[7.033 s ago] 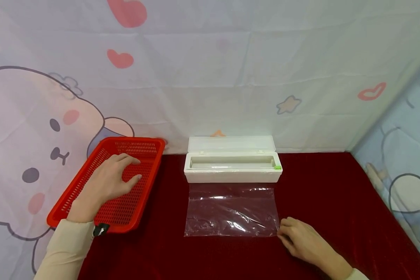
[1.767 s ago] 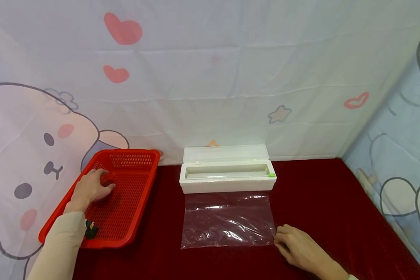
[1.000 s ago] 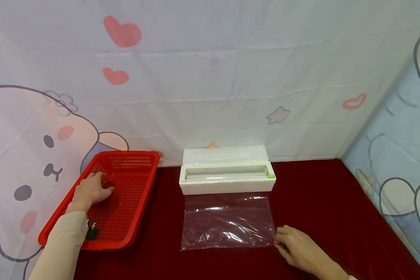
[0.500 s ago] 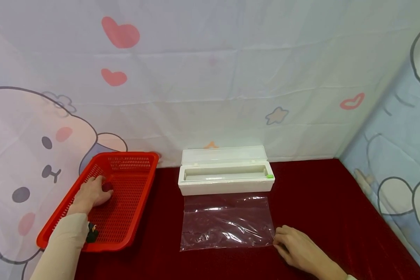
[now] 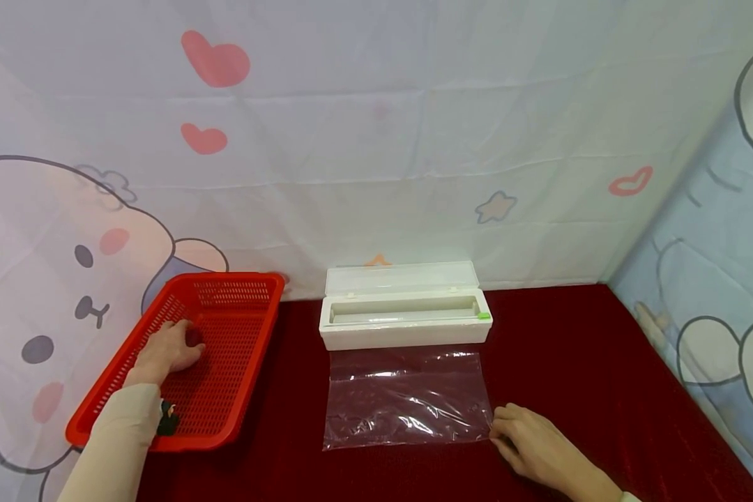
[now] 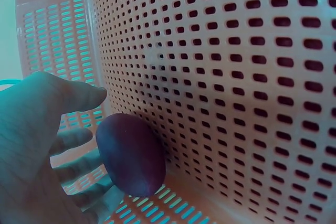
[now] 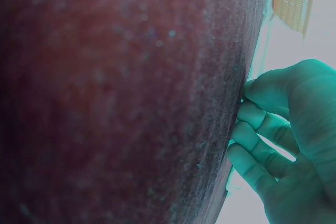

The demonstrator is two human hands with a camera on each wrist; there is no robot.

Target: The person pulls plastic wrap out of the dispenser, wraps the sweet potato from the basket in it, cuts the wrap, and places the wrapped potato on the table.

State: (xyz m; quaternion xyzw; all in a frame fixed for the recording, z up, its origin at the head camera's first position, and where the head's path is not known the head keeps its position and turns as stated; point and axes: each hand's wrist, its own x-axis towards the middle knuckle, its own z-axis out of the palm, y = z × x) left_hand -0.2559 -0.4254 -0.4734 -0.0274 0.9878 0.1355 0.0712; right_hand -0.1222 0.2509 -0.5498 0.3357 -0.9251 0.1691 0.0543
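Inside the red basket [image 5: 251, 376], my left hand [image 5: 168, 351] reaches round a smooth, dark purple-red oval object [image 6: 131, 156], like a fruit or vegetable. In the left wrist view, the fingers [image 6: 86, 169] lie along one side of it while the thumb [image 6: 79, 97] stands apart, leaving the grip unclosed. My right hand [image 5: 533, 439] pinches the near right corner of a sheet of clear plastic wrap [image 5: 408, 408] between thumb and fingertips. The film lies flat, drawn out from a white wrap dispenser [image 5: 408, 338] whose lid is up.
A dark red cloth [image 5: 571, 362] covers the table. A printed curtain [image 5: 364, 139] rises behind the dispenser and basket. On the dispenser's front right sits a small green slider [image 5: 484, 316]. A black wrist device [image 5: 168, 418] shows by my left cuff.
From above the basket seven seconds ago, my left hand has gone down into it, to the oval object at its left side. My right hand keeps pinching the film's corner. The view has tilted slightly.
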